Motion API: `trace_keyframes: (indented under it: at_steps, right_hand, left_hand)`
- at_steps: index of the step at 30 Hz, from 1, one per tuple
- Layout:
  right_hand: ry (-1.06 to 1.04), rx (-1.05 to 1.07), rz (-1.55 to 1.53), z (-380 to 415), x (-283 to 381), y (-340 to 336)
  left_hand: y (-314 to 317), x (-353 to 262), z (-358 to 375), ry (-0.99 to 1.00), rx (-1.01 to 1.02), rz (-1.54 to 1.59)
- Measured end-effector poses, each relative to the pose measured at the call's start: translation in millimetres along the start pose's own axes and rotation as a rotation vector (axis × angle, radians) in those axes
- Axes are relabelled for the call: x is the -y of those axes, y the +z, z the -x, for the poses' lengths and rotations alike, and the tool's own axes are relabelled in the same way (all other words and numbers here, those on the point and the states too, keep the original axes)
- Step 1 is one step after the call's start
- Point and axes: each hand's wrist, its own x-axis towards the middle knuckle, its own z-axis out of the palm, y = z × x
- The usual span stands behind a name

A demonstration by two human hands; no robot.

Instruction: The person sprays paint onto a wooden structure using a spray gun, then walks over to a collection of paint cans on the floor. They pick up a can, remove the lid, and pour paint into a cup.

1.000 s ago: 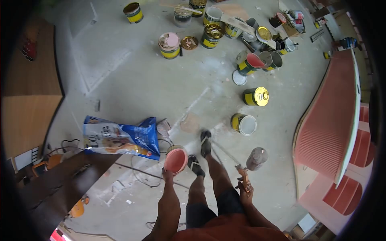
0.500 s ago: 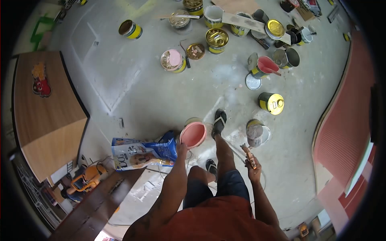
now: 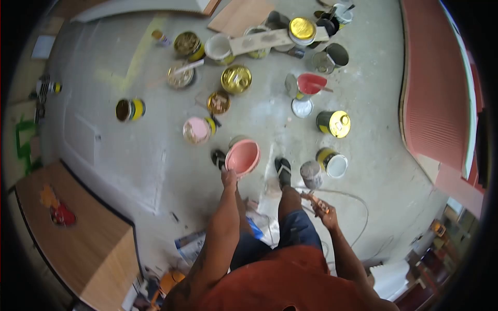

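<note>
The bucket (image 3: 257,156) was in the left hand (image 3: 229,179), and the tool (image 3: 317,203) was in the right hand (image 3: 328,215), to the right of the bucket. Before the person (image 3: 270,282), many cans (image 3: 236,80) stood on the floor (image 3: 358,155). A plank (image 3: 264,42) lay over some of them. A hose (image 3: 367,211) lay on the floor at the right.
</note>
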Motion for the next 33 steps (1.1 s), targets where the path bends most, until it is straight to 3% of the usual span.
trace_keyframes:
  at_steps: [2,3,4,5,8,11,12,18,21,24,26,29,33]
  right_hand:
    - [-0.007,-0.134,-0.075,-16.4,1.4,36.9]
    - [-0.032,-0.183,-0.06,-17.1,-6.6,46.0]
    - [-0.015,-0.178,-0.193,-29.7,-38.6,59.6]
    - [0.023,-0.222,-0.262,-35.2,-13.9,76.3]
    - [0.042,-0.329,-0.356,-59.0,-6.2,108.3]
    - [0.11,-0.406,-0.349,-88.9,-2.9,124.0]
    - [0.145,-0.412,-0.37,-99.3,-3.1,125.7]
    - [0.268,-0.518,-0.512,-187.5,-10.2,123.0]
    - [0.31,-0.52,-0.466,-220.8,-10.2,104.3]
    - [0.215,-0.538,-0.573,-243.2,-1.4,83.0]
    - [0.174,-0.569,-0.595,-256.7,4.4,71.4]
    - [0.226,-0.547,-0.647,-271.0,11.6,51.5]
    - [0.243,-0.566,-0.646,-293.8,9.2,38.9]
  left_hand:
    - [-3.1,-39.9,-14.7,-0.017,0.027,-0.215]
    - [-3.9,-22.2,-47.5,0.182,-0.034,-0.515]
    - [-6.4,-14.5,-63.6,0.091,-0.002,-0.402]
    - [-3.0,-18.5,-80.9,0.027,0.031,-0.294]
    - [3.7,-47.8,-87.3,0.123,-0.001,-0.209]
    - [10.1,-10.9,-165.1,0.185,-0.015,-0.337]
    - [18.1,-33.6,-150.2,0.094,0.025,-0.227]
    - [75.5,-84.7,-138.3,0.074,0.041,-0.174]
    - [96.5,-69.9,-183.9,0.187,0.073,-0.246]
    - [132.4,-104.6,-194.8,0.129,0.137,-0.3]
    - [147.5,-100.7,-231.3,0.184,0.221,-0.547]
    - [183.2,-145.1,-183.2,0.248,0.207,-0.46]
    - [202.5,-136.5,-238.2,0.373,0.148,-0.627]
